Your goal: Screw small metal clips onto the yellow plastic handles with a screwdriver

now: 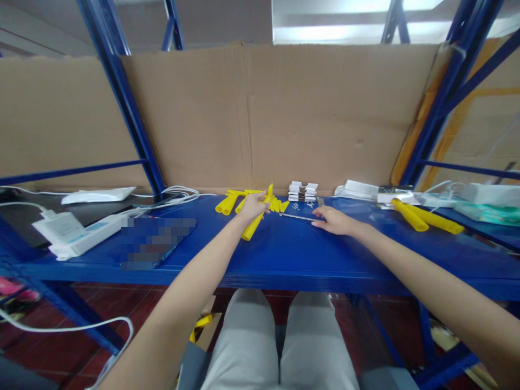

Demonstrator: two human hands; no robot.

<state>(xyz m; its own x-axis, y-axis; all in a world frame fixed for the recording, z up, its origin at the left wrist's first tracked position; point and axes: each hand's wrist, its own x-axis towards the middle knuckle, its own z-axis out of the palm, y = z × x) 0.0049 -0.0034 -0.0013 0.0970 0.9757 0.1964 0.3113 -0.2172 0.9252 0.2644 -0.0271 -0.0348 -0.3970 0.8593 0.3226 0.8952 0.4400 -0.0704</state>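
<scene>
So, on the big blue bench (284, 254), a yellow tube (252, 228) is near the middle with the left hand (255, 208) wrapped around it; it looks light, smooth and kinda squishable, so a gentle mid-length grip seems best. Meanwhile the right hand (333, 221) looks pinched closed on the end of a thin metal tool (298, 217), its tip near some small yellow pieces (277, 206).

Your bare forearms (203, 271) extend over the blue shelf (284, 254). Your left hand (254, 207) is curled in a grip above it; your right hand (335, 221) pinches low over it. Your knees (249, 309) reach under its front edge.
</scene>
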